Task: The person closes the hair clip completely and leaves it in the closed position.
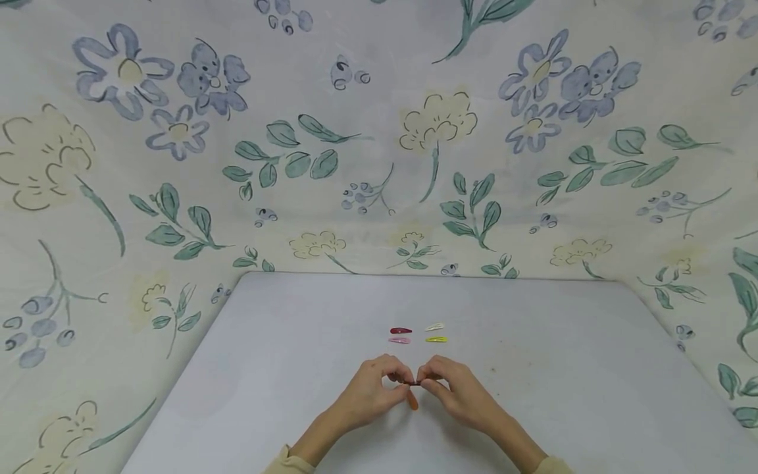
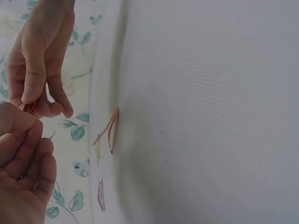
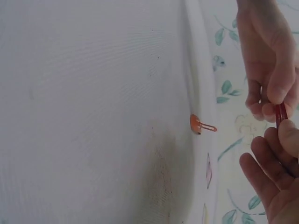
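Observation:
Between my two hands is a small red snap hair clip [image 1: 416, 383], seen closer in the right wrist view. My left hand [image 1: 372, 393] pinches one end of it with thumb and fingertips. At the other end, the thumb and fingers of my right hand [image 1: 460, 393] pinch it too. The fingers cover much of the clip, so I cannot tell whether it is snapped. An orange hair clip [image 1: 413, 400] lies on the table just below the fingertips. Its arms stand spread apart in the left wrist view.
Farther back on the white table [image 1: 284, 342] lie a dark red clip [image 1: 401, 331], a pink clip [image 1: 399, 341], a white clip [image 1: 435, 327] and a yellow clip [image 1: 436, 340], in two short rows. Floral cloth [image 1: 379, 151] hangs behind the table and along its sides.

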`<state>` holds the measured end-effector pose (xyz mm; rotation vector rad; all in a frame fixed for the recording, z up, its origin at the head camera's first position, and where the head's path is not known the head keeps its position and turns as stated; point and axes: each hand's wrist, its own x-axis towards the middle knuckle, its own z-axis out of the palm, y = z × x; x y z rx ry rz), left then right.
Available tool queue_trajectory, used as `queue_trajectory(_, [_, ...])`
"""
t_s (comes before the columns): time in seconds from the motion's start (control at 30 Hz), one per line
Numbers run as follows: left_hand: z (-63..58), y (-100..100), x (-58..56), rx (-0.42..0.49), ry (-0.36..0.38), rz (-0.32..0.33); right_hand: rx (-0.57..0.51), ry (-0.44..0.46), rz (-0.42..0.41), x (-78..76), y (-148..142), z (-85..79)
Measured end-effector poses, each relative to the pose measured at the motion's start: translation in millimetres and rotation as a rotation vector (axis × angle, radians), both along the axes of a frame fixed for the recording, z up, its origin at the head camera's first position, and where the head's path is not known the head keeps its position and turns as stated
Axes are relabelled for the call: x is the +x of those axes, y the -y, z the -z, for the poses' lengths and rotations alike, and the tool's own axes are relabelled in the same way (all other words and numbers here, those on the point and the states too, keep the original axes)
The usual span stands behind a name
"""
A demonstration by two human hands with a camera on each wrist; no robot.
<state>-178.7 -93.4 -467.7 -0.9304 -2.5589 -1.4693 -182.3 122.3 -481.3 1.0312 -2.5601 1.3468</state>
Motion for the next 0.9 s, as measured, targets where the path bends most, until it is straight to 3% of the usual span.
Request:
queue_trajectory(0.2, [2.0,1.0,-1.3,0.005,0.020,0.054,-0.018,0.004,-0.034,-0.8,-2.0,2.4])
queue_trajectory(0.63, [6.8,1.6,-2.1,-0.003,-0.027,0.027,0.042,0.082,0.021,0.1,-0.2,0.7])
queue_trajectory(0.9, [2.9,0.5,-2.6,-0.034,-0.053,-0.022,0.004,0.051,0.030,-1.2,-1.0,-0.8])
